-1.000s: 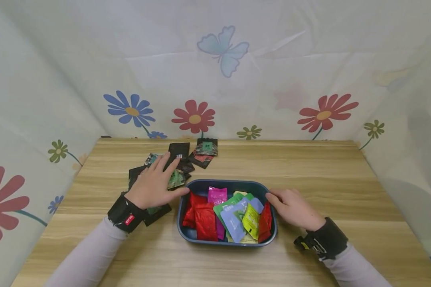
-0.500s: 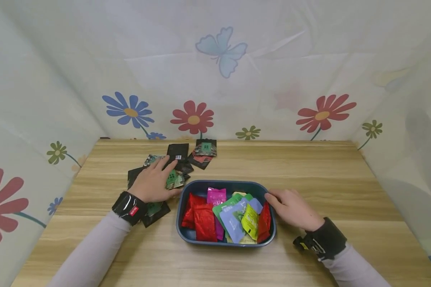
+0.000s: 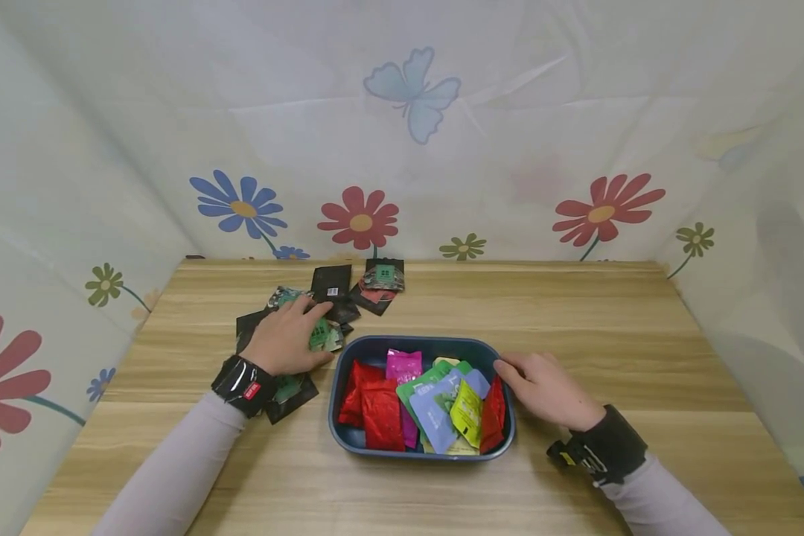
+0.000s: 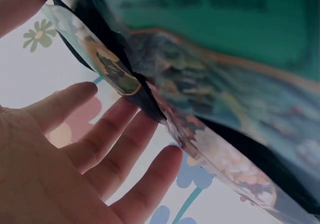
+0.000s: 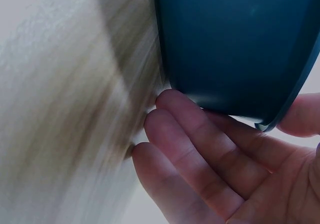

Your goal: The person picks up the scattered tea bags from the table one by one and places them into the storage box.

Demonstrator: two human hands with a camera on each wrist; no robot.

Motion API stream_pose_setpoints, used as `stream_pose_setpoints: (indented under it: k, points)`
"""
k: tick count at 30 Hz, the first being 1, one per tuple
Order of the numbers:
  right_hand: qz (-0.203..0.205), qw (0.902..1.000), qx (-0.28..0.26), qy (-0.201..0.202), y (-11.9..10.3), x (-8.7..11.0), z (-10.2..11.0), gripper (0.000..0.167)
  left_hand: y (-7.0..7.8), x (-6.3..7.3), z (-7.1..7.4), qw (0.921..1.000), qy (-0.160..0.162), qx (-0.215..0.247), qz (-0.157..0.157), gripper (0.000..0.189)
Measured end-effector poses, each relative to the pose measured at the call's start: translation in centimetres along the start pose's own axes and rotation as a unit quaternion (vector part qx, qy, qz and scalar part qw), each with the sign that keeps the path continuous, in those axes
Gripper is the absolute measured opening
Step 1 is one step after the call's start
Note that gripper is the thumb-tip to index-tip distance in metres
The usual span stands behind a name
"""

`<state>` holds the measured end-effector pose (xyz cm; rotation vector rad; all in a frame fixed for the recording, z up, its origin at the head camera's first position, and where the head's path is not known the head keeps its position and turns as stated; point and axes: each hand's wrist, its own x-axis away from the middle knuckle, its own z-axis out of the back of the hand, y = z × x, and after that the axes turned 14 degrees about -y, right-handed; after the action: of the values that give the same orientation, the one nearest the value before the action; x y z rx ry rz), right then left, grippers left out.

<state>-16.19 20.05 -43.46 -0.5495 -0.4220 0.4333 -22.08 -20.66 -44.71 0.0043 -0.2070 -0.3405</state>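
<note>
So, right hand (image 3: 552, 391) gripped blue tub (image 3: 368, 350), bright packets (image 3: 435, 417) inside, spread left hand (image 3: 284, 339) touched black packets (image 3: 339, 309) toward far-left desk (image 3: 610, 313) corner

Black sachets (image 3: 331, 281) with green labels and dark printed pictures: overlapping, loose heap lying toward the far left, two apart at its right. Left hand (image 3: 283, 339) rests on the heap, fingers loosely spread. Dark blue tray (image 3: 435, 456): rounded rectangle, upright, just right and near of the heap; holds coloured packets (image 3: 383, 417), red, magenta, green, blue, yellow, jumbled. Right hand (image 3: 552, 391) grips its right rim.
</note>
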Motion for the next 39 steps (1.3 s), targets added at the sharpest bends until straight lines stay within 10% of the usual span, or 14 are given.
stream_pose_setpoints:
  k: [18,39]
  points:
    - [-0.003,1.0000,-0.004,-0.006,0.1,0.0,0.0,0.029,2.3,1.4,4.1,0.9906,0.126,0.013,-0.052,0.086]
    - [0.004,0.9997,0.020,0.016,0.1,0.0,-0.1,0.031,15.5,2.4,7.4,0.9500,0.144,-0.012,-0.277,0.078]
